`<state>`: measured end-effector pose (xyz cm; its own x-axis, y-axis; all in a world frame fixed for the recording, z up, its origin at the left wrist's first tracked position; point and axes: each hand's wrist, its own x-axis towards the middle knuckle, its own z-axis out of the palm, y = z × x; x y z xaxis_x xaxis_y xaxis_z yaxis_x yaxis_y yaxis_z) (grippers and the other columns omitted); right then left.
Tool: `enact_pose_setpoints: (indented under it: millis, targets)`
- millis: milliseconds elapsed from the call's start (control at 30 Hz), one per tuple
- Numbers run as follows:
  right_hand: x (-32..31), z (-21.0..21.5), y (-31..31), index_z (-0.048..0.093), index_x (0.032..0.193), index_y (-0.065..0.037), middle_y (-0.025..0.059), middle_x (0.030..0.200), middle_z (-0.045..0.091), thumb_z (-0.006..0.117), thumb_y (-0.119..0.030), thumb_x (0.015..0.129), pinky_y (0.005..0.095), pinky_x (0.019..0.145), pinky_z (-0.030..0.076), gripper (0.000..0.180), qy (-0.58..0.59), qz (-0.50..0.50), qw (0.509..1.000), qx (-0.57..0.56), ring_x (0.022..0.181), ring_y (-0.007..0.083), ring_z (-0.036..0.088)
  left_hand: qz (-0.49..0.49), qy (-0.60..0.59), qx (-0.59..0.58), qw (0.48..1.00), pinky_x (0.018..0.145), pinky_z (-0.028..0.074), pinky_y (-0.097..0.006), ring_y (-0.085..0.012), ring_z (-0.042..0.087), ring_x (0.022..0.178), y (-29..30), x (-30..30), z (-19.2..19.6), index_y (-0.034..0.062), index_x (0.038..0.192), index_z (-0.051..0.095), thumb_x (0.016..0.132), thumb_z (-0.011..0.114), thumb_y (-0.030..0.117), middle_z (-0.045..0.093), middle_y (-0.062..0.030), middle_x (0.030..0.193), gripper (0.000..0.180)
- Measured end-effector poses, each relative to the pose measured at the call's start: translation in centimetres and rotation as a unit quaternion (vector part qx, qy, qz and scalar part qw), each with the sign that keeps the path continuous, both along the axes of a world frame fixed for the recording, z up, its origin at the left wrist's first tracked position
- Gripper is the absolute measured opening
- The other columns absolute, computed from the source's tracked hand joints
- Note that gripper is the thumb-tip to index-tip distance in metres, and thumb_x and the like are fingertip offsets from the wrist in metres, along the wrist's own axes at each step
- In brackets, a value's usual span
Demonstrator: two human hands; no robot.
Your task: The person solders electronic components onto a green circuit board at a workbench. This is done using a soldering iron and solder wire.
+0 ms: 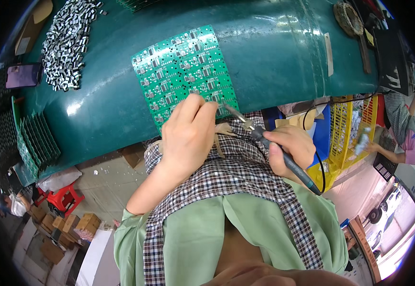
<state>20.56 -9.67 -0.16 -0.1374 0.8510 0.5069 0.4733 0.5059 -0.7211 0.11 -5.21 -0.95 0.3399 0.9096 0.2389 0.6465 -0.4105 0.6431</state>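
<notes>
Board (183, 66) lies upper centre of frame; right hand (293, 145) grips iron (294, 168); left hand (188, 131) curls over board's lower part, hold hidden from me. I advise keeping tip (231, 110) steady.

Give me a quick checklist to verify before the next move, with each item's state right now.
1. Soldering iron gripped by the handle: ok, the right hand is closed around it.
2. Circuit board lying on the green table: ok.
3. Left hand well away from the iron's metal tip: not ok, its fingers look close beside it.
4. Tip touching the board: cannot tell from this single view.
5. Black cable off the board: ok, it loops away on the right.
6. Pile of small metal parts apart from the board: ok, it sits far to the left.
</notes>
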Motion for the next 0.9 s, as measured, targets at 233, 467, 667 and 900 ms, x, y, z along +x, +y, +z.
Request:
enact_pose_setpoints:
  millis: [233,467,667,900]
  targets:
    - [0.6,-0.1,-0.3,0.065,0.082,0.002,0.0115,0.062,0.062,0.062,-0.005,0.07,0.0294,0.042,0.042,0.014,0.014,0.012,1.0,-0.009,0.046,0.0219,0.057,0.028,-0.013,-0.027,0.999,0.058,0.048,-0.031,-0.0227,0.06,0.067,-1.0,-0.4,0.1,0.0019,0.083,0.058,0.072,0.068,-0.007,0.058,-0.008,0.079,0.017]
    - [0.4,-0.5,-0.4,0.066,0.081,0.0,0.0098,0.061,0.062,0.064,-0.007,0.07,0.0285,0.042,0.042,0.014,0.001,0.012,1.0,-0.007,0.046,0.021,0.057,0.015,-0.016,-0.025,0.999,0.06,0.049,-0.031,-0.0234,0.061,0.07,-1.1,-0.3,-0.1,0.0015,0.085,0.058,0.072,0.065,-0.009,0.058,-0.0092,0.081,0.018]
    - [0.0,-0.6,-0.6,0.066,0.082,0.0,0.0082,0.061,0.061,0.064,-0.007,0.069,0.0279,0.043,0.044,0.014,-0.005,0.008,1.0,0.007,0.048,0.0204,0.059,0.003,-0.019,-0.045,0.999,0.059,0.048,-0.033,-0.026,0.06,0.069,-1.2,-0.1,-0.1,0.0007,0.087,0.058,0.074,0.063,-0.007,0.057,-0.0107,0.081,0.016]
    - [-0.3,-0.3,-1.6,0.066,0.082,-0.001,0.0081,0.06,0.061,0.064,-0.008,0.07,0.0292,0.045,0.045,0.014,-0.017,-0.007,1.0,0.01,0.049,0.0208,0.059,-0.044,-0.015,-0.021,0.999,0.054,0.048,-0.036,-0.0257,0.058,0.064,-1.2,-0.3,-0.3,0.0033,0.086,0.057,0.076,0.063,-0.002,0.049,-0.0086,0.077,0.012]
